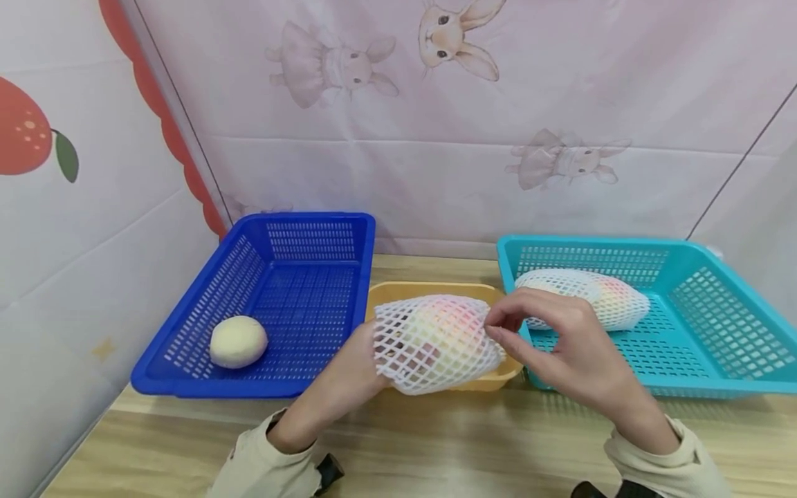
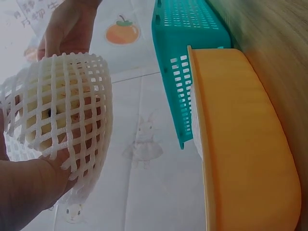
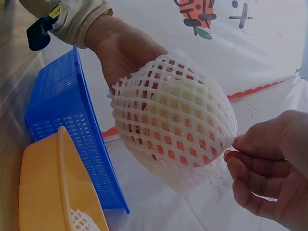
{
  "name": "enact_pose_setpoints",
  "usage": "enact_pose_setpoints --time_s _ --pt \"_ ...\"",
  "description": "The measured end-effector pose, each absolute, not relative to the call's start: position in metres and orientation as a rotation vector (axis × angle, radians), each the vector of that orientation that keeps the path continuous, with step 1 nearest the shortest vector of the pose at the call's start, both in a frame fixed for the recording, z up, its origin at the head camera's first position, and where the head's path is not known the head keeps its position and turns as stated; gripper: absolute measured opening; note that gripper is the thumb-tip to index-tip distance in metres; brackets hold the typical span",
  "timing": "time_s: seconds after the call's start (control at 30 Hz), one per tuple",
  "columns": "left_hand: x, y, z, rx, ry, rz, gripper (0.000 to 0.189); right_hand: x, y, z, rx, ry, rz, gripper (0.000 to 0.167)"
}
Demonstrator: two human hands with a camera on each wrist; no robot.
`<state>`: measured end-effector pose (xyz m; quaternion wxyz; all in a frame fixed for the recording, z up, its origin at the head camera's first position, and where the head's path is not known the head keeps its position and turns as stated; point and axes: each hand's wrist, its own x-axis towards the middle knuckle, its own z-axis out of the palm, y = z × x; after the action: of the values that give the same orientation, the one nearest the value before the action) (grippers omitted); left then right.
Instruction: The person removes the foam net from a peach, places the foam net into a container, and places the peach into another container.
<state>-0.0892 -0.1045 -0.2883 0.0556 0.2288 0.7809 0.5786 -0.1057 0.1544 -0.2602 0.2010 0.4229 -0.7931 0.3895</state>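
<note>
A white foam net sleeve [image 1: 398, 346] is drawn over a pale yellow and pink peach [image 1: 457, 319], above the yellow bin. My left hand [image 2: 36, 185] reaches inside the sleeve and holds the peach, its fingers partly hidden behind the mesh. At the sleeve's far end, my right hand [image 1: 569, 339] pinches the net edge between thumb and forefinger. The right wrist view shows that pinch closely, with the other right fingers [image 3: 257, 192] loosely curled. A bare pale peach [image 1: 239, 342] lies in the blue basket to the left.
The blue basket [image 1: 367, 277] stands left of the yellow bin [image 1: 436, 286], which contains white foam netting [image 3: 83, 221]. On the right, a teal basket [image 1: 703, 382] holds netted peaches [image 1: 613, 304]. A printed fabric wall [image 1: 436, 187] rises behind the wooden table [image 1: 436, 449].
</note>
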Motion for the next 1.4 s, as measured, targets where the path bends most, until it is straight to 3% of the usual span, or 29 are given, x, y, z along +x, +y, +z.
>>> enact_pose_setpoints --time_s 0.3,0.43,0.57,0.9,1.1,1.3,1.4 --pt "-0.0891 -0.1056 -0.2857 0.669 2.370 1.783 0.051 -0.1076 0.1546 -0.2575 1.277 -2.110 1.065 0.034" --pt "-0.0883 -0.1054 -0.2849 0.651 2.358 1.781 0.050 -0.1088 0.1535 -0.2587 1.330 -2.081 1.060 0.012" --pt "-0.0883 -0.1058 -0.2850 0.637 2.356 1.782 0.050 -0.1082 0.1516 -0.2591 1.314 -2.096 1.046 0.023" --pt "-0.0907 -0.1064 -0.2867 0.639 2.396 1.772 0.048 -0.1089 0.1516 -0.2587 1.304 -2.095 1.010 0.026" --pt "-0.0903 -0.1055 -0.2863 0.657 2.392 1.766 0.046 -0.1094 0.1540 -0.2601 1.308 -2.078 1.002 0.015" --pt "-0.0904 -0.1058 -0.2862 0.635 2.382 1.785 0.049 -0.1096 0.1568 -0.2602 1.296 -2.069 0.985 0.023" --pt "-0.0900 -0.1061 -0.2860 0.595 2.360 1.799 0.049 -0.1096 0.1587 -0.2601 1.300 -2.057 0.980 0.016"
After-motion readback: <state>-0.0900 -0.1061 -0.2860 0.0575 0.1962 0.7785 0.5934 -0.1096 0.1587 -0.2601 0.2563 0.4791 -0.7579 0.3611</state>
